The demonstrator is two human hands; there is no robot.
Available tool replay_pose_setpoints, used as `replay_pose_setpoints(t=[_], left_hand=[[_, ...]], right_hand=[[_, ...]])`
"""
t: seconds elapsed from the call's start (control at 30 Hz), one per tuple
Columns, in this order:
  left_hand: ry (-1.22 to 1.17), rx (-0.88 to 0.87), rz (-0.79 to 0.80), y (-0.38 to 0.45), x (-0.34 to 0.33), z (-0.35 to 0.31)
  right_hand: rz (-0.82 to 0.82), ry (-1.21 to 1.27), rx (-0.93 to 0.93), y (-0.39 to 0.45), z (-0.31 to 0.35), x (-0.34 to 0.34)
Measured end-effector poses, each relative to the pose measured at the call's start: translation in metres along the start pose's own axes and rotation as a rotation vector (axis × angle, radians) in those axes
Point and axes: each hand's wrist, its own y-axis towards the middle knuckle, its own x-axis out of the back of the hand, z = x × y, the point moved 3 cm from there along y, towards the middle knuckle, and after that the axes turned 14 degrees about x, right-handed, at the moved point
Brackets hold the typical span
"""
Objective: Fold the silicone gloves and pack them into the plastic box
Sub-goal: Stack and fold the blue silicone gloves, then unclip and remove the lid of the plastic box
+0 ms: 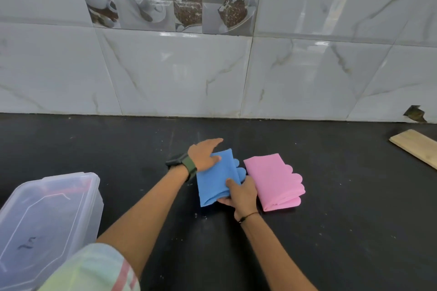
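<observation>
2 gloves lie on the black counter (307, 243), touching or nearly so, and both already look folded. The pink glove (272, 184) rests alone on the right as a flat bundle, its layered edge toward the person and its rounded fingertips poking out on the far right side — no hand is on it. The blue glove (217, 179) sits just left of it and is in hand: the left hand (204, 155) lies across its far left corner, thumb pressing on top, while the right hand (241, 192) pinches its near right edge, thumb above and fingers tucked beneath. Neither hand is loose or clenched empty; both are on the blue glove.

The plastic box (47, 220) stands well apart at the near left, its clear lid apparently on. Something reddish shows faintly through the plastic, but what it is cannot be told.

By this reading the folding is done or nearly done — the blue glove may be getting a last press or a lift. Packing is not yet started: neither glove is in the box, which likely needs opening.
</observation>
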Motion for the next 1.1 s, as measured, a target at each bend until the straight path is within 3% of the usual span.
replay_pose_setpoints(t=[0.13, 0.3, 0.4, 0.47, 0.53, 0.67, 0.77, 0.87, 0.93, 1.0, 1.1], left_hand=[[0.018, -0.025, -0.084, -0.013, -0.049, 0.003], [0.134, -0.034, -0.048, -0.019, -0.058, 0.004], [-0.071, 0.029, -0.132, -0.041, -0.037, -0.002], [-0.264, 0.043, -0.253, -0.081, -0.025, -0.004], [-0.39, 0.026, -0.358, -0.135, -0.017, -0.001], [-0.357, 0.034, -0.554, -0.25, -0.002, 0.025], [-0.364, 0.147, -0.82, -0.316, 0.025, 0.067], [-0.405, 0.339, -0.995, -0.354, 0.059, 0.128], [-0.489, 0.55, -0.958, -0.363, 0.076, 0.174], [-0.678, 0.676, -0.822, -0.362, 0.083, 0.213], [-1.043, 0.651, -0.558, -0.347, 0.075, 0.244]], right_hand=[[-0.069, -0.281, 0.2, 0.001, -0.009, -0.002], [0.056, -0.59, 0.133, 0.003, 0.006, 0.001], [0.168, -1.06, 0.187, 0.0, 0.017, 0.008], [0.157, -1.292, 0.337, -0.012, 0.024, 0.008], [0.2, -1.219, 0.541, -0.038, 0.029, -0.005], [0.446, -1.091, 0.784, -0.08, 0.019, -0.056], [0.657, -0.909, 0.707, -0.093, 0.012, -0.111], [0.778, -0.611, 0.438, -0.107, 0.001, -0.158], [0.827, -0.454, 0.283, -0.122, -0.008, -0.177], [0.868, -0.335, 0.219, -0.138, -0.018, -0.187], [0.912, -0.229, 0.19, -0.157, -0.03, -0.193]])
